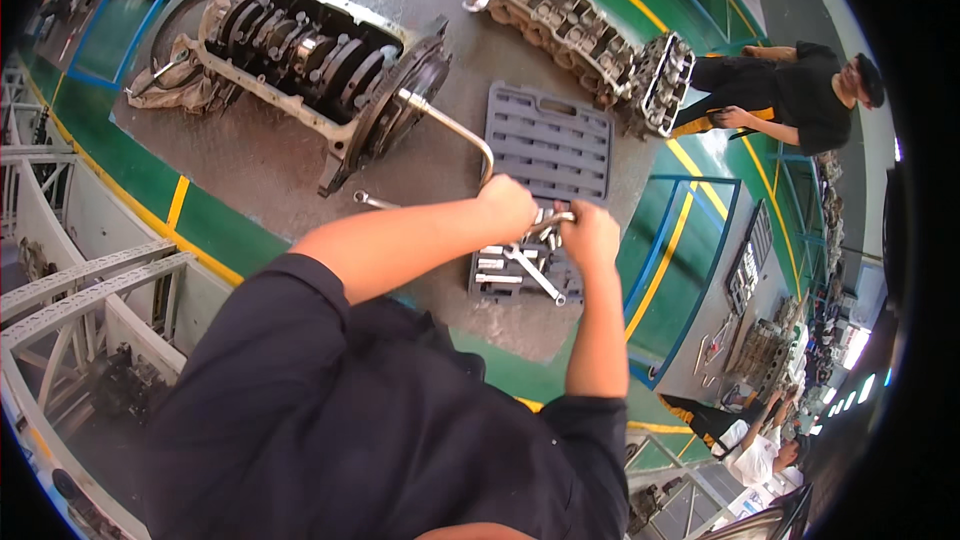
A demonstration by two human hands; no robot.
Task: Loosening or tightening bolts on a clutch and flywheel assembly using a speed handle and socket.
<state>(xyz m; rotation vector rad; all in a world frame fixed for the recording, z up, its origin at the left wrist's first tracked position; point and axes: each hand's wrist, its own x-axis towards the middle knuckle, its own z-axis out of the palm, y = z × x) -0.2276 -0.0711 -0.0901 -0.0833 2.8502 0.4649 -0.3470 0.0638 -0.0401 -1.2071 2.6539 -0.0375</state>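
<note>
A grey worktable (450,70) is carrying everything. A co-worker (820,95) in black is standing beyond its right end. The engine block (260,90), its crankshaft (305,48) exposed, is filling the table's left half, and a flywheel (405,90) is closing its right end. A long cylinder head (560,25) is lying along the far edge, a shorter one (662,85) next to it by the far right corner. Near the right edge, an open tool case (550,145) is spreading its lid away from the person. A crumpled brown rag (180,90) is lying by the left edge. The left hand (508,205) is curling closed around a bent metal bar (455,125), which is reaching to the flywheel; its forearm is hiding part of the near edge. The right hand (590,235) is gripping a curved metal handle (555,223) over the case; whether both pieces are joining, I cannot tell. A combination wrench (535,275) is lying across silver sockets (495,278).
</note>
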